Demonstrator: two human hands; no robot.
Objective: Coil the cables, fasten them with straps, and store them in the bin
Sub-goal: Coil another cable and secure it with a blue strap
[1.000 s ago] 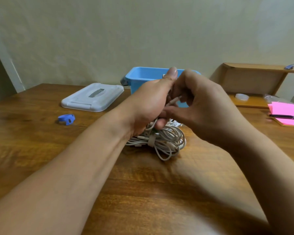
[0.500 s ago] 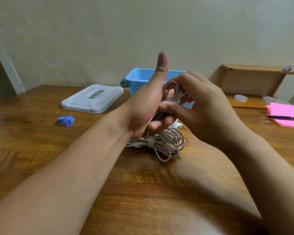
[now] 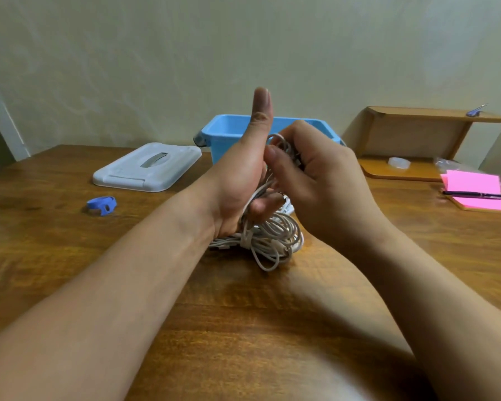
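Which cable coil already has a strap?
The lower coil, lying flat, bound by a pale strap; the upper coil, between left hand and right hand, shows none.

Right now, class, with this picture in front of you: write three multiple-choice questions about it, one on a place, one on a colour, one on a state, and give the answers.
1. Where is the white lid?
A. on top of the bin
B. on the table, left of the bin
C. inside the bin

2. What colour is the loose strap lying alone on the table?
A. pink
B. blue
C. white

3. What is the left hand doing?
A. lying flat on the table
B. hanging open, holding nothing
C. gripping the white cable, thumb up

Answers:
1 B: the lid lies flat on the wood beside the bin.
2 B: the strap is blue, like the bin.
3 C: its fingers curl round the cable while the thumb points up.
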